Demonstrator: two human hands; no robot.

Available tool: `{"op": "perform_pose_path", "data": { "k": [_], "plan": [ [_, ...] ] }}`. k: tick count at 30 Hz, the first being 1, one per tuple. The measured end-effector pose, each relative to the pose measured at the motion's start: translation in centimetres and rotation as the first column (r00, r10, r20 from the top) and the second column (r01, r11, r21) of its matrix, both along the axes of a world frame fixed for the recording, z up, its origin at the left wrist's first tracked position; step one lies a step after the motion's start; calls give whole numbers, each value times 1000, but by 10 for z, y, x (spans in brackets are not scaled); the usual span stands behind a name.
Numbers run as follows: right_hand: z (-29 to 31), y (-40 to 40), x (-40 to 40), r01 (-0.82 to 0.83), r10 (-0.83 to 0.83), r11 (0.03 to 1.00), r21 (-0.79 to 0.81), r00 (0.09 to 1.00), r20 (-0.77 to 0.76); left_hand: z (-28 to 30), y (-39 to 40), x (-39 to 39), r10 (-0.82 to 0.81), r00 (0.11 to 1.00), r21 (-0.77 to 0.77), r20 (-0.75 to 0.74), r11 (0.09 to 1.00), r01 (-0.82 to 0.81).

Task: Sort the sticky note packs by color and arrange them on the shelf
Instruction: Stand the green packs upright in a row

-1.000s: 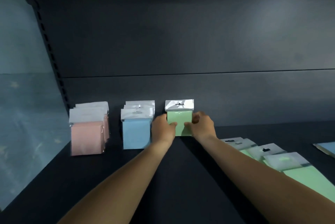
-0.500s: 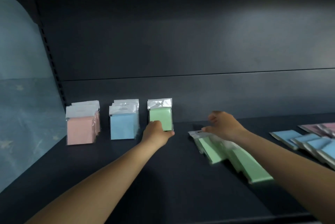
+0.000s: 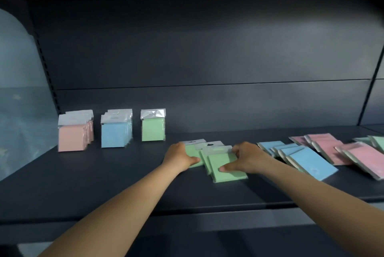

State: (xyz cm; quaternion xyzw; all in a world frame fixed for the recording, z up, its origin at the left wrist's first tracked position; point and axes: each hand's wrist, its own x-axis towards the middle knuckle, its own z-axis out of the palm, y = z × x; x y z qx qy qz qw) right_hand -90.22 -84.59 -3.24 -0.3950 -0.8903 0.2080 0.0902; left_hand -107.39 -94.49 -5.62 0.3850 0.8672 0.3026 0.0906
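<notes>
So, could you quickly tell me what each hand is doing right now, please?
Left hand: open, resting on the flat green sticky note packs.
Right hand: open, fingers spread over them.

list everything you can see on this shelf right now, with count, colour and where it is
standing pink packs: several, exact count unclear, pink, far left, upright in a row
standing blue packs: several, count unclear, blue, right of the pink row
standing green pack: one visible, green, right of the blue row
flat green packs: about three, green, overlapping, centre, under both hands
flat blue packs: about four, blue, fanned, right of centre
flat pink packs: several, pink, lying further right
far green packs: a couple, green, right edge, partly cut off
shelf: one, dark grey
left hand: on the flat green packs
right hand: on the flat green packs
</notes>
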Motion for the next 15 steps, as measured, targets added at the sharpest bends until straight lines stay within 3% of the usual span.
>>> {"op": "perform_pose_path", "data": {
  "k": [3, 8, 15],
  "plan": [
    [-3, -1, 1, 15, -17, 997, -76, 999, -32, -7, 5, -1, 58, 996, 28, 66, 998, -60],
    [-9, 13, -1, 45, -61, 984, -175, 994, -86, -8, 11, -7, 119, 937, 118, 328, 979, -165],
    [-17, 39, 4, 97, -192, 926, -365, 953, -233, -7, 7, -35, 115, 882, 97, 457, 979, -178]
  ]
}}
